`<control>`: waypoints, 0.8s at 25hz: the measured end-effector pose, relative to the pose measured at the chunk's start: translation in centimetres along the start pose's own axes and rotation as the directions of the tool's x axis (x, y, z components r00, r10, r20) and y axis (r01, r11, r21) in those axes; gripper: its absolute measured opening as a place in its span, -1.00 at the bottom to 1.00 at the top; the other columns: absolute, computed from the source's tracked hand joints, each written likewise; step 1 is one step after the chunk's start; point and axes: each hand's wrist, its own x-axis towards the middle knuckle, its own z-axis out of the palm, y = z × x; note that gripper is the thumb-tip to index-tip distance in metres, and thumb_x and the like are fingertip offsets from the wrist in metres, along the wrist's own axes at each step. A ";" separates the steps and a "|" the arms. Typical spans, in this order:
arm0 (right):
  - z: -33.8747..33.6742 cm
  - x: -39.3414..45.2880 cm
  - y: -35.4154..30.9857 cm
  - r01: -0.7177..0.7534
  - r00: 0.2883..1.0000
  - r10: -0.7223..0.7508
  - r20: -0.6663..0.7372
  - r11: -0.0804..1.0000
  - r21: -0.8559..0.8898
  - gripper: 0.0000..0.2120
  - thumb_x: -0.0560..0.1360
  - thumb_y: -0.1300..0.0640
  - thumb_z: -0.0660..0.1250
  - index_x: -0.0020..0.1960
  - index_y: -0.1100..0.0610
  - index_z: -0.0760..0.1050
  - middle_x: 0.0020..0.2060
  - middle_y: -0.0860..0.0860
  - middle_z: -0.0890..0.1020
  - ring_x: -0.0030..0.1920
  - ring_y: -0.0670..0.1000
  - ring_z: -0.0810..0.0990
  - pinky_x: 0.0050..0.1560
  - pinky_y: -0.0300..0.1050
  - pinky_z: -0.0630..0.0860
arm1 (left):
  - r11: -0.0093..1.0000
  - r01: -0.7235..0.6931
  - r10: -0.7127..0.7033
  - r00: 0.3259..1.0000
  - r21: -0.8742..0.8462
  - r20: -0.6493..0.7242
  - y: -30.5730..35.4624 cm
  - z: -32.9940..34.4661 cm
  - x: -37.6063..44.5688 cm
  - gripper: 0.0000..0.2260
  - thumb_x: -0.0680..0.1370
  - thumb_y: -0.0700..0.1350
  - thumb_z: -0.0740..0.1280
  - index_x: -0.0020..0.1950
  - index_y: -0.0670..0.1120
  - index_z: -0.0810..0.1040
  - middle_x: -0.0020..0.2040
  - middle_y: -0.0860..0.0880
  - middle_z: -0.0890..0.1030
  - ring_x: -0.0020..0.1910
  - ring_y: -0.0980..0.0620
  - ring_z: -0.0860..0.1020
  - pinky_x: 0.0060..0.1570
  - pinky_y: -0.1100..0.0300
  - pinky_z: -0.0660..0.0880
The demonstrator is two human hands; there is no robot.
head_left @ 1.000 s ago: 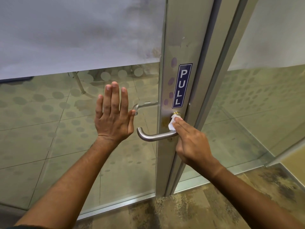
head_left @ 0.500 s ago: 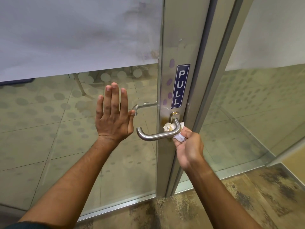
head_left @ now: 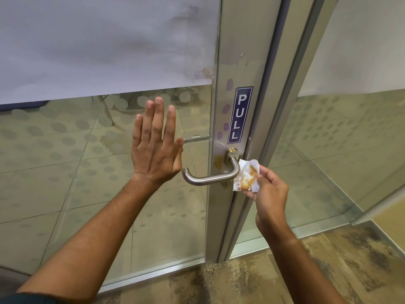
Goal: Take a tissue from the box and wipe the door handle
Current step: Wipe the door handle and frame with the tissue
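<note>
A brushed steel lever door handle (head_left: pixel 210 177) sticks out of the metal door stile (head_left: pixel 238 62), below a blue PULL sign (head_left: pixel 239 115). A brown smear (head_left: pixel 218 163) shows on the stile just left of the handle's base. My right hand (head_left: pixel 270 194) holds a crumpled white tissue (head_left: pixel 246 178) with brown stains, just right of the handle's bend and close to it. My left hand (head_left: pixel 154 148) is flat, fingers up, against the glass pane left of the handle. No tissue box is in view.
The glass door (head_left: pixel 98 172) has a frosted upper band and dotted pattern. A second glass panel (head_left: pixel 339 139) stands to the right of the frame. Mottled brown carpet (head_left: pixel 285 275) covers the floor below.
My right hand has come down from the handle's base and drawn back to the right, turning the tissue so its brown stains show. My left hand stays on the glass.
</note>
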 end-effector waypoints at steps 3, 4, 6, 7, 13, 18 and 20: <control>0.1 0.6 -0.3 0.291 0.953 -0.302 0.005 0.912 -0.291 -0.69 0.55 0.36 0.24 0.03 0.03 0.66 -0.04 -0.02 0.69 -0.02 -0.07 0.66 0.11 -0.13 0.60 | 0.998 -0.012 0.012 1.000 0.056 -0.003 0.1 0.3 0.2 -0.39 0.62 0.02 0.11 0.60 -0.23 0.08 0.55 -0.26 0.10 0.62 -0.05 -0.20 0.59 -0.01 -0.16; 0.3 0.7 -0.6 0.450 0.883 -0.463 0.074 0.794 -0.408 -0.70 0.52 0.36 0.25 0.07 0.09 0.67 -0.05 -0.04 0.67 -0.02 -0.09 0.63 0.14 -0.24 0.56 | 0.997 -0.015 0.015 1.000 0.071 -0.003 0.0 0.5 0.1 -0.39 0.62 0.03 0.10 0.60 -0.22 0.07 0.55 -0.26 0.10 0.62 -0.06 -0.20 0.59 -0.01 -0.17; 0.9 0.9 -1.1 0.699 0.684 -0.667 0.295 0.486 -0.524 -0.70 0.47 0.36 0.26 0.12 0.20 0.65 -0.02 0.02 0.64 -0.03 -0.06 0.61 0.08 -0.37 0.50 | 0.995 -0.027 0.028 1.000 0.093 -0.009 0.0 0.6 -0.1 -0.37 0.62 0.03 0.08 0.62 -0.22 0.03 0.55 -0.26 0.10 0.62 -0.07 -0.19 0.59 -0.02 -0.17; 1.3 1.1 -1.4 0.753 0.619 -0.672 0.406 0.361 -0.550 -0.71 0.46 0.34 0.28 0.15 0.23 0.63 0.01 0.07 0.64 -0.01 -0.02 0.60 0.08 -0.31 0.52 | 0.995 -0.030 0.031 0.999 0.098 -0.012 0.0 0.7 -0.1 -0.37 0.62 0.03 0.07 0.63 -0.21 0.01 0.55 -0.26 0.10 0.62 -0.07 -0.19 0.59 -0.02 -0.16; 2.8 2.1 -2.7 0.800 0.529 -0.552 0.644 0.072 -0.596 -0.83 0.53 0.21 0.37 0.10 0.16 0.64 0.03 0.06 0.65 0.03 0.09 0.58 0.03 -0.03 0.57 | 0.994 -0.036 0.038 0.999 0.106 -0.017 -0.1 0.9 -0.2 -0.34 0.62 0.05 0.08 0.64 -0.19 -0.06 0.55 -0.25 0.08 0.62 -0.08 -0.20 0.59 -0.02 -0.17; 3.1 2.9 -3.2 0.754 0.575 -0.401 0.714 -0.080 -0.652 -0.73 0.55 0.06 0.37 0.21 0.14 0.60 0.10 0.07 0.61 0.13 0.08 0.56 0.12 0.03 0.60 | 0.994 -0.032 0.036 0.999 0.102 -0.040 -0.1 0.9 -0.2 -0.35 0.61 0.04 0.10 0.63 -0.20 0.01 0.55 -0.25 0.11 0.62 -0.07 -0.17 0.59 -0.02 -0.16; 3.0 3.0 -3.0 0.784 0.551 -0.496 0.671 0.031 -0.620 -0.78 0.50 0.13 0.44 0.12 0.15 0.66 0.02 0.08 0.66 0.05 0.07 0.63 0.08 0.01 0.62 | 0.995 -0.027 0.031 0.998 0.095 -0.046 -0.1 1.0 -0.2 -0.34 0.60 0.04 0.11 0.63 -0.20 0.03 0.55 -0.25 0.11 0.63 -0.07 -0.16 0.59 -0.02 -0.15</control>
